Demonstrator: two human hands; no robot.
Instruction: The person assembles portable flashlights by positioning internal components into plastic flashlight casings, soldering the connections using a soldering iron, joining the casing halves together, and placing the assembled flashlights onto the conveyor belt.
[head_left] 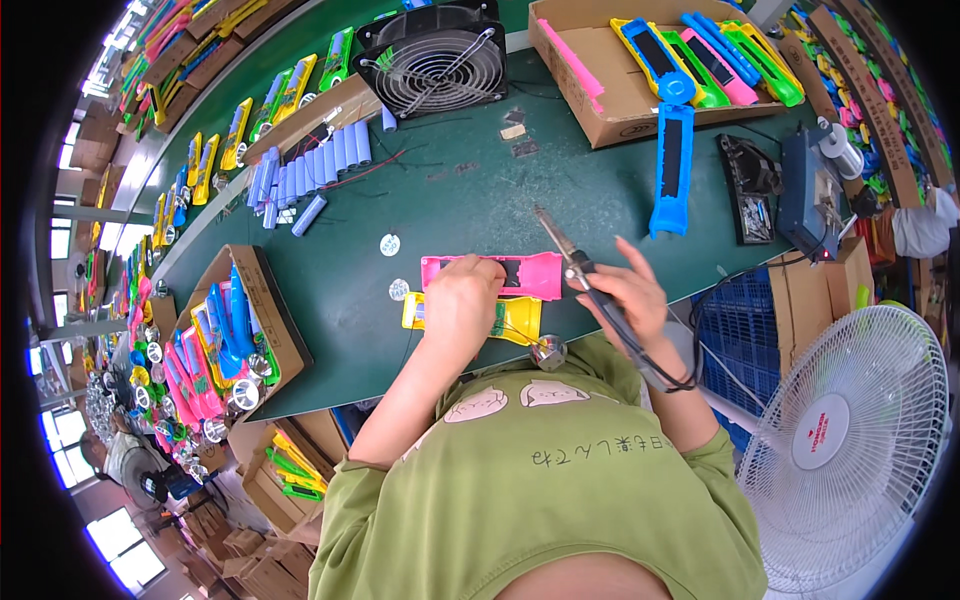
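Note:
My left hand [462, 300] is closed, its curled fingers gripping the left half of a pink plastic casing [540, 275] with a dark strip inside. Just in front of that lies a yellow casing [525, 318], partly hidden under the hand. A thin wire runs from it to a round silver lamp head [549, 351] by my shirt. In my right hand [640, 300] is a soldering iron [557, 236], its tip pointing up and left over the table, apart from both casings. Its dark cord loops past my right wrist.
Blue cylindrical batteries [330, 160] with wires lie at back left, near a black metal fan [440, 65]. Cartons of coloured casings stand left [285, 310] and back right [610, 125]. A blue soldering station [810, 190] sits right; a white fan [850, 430] stands beside me.

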